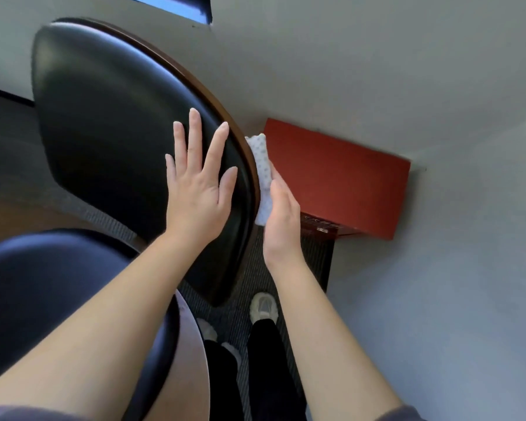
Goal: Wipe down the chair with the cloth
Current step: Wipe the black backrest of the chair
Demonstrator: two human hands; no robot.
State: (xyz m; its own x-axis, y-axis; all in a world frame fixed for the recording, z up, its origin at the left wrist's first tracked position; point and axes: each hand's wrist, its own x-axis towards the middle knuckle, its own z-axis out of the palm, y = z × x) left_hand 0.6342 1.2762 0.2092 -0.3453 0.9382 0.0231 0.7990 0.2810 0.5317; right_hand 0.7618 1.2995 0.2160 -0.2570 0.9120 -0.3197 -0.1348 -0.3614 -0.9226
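Observation:
The chair's black padded backrest [110, 117] with a brown wooden rim fills the upper left, and its dark seat [43, 287] lies at the lower left. My left hand [198, 183] lies flat on the front of the backrest, fingers spread, holding nothing. My right hand [280, 220] presses a folded white dotted cloth [262, 174] against the backrest's wooden rear edge on the right side. Part of the cloth is hidden under my fingers.
A red box-like cabinet [340, 177] stands against the grey wall [377, 71] just right of the chair. Below is dark striped carpet [243, 287], with my feet in pale shoes [263, 308]. A window corner [176, 4] shows at the top.

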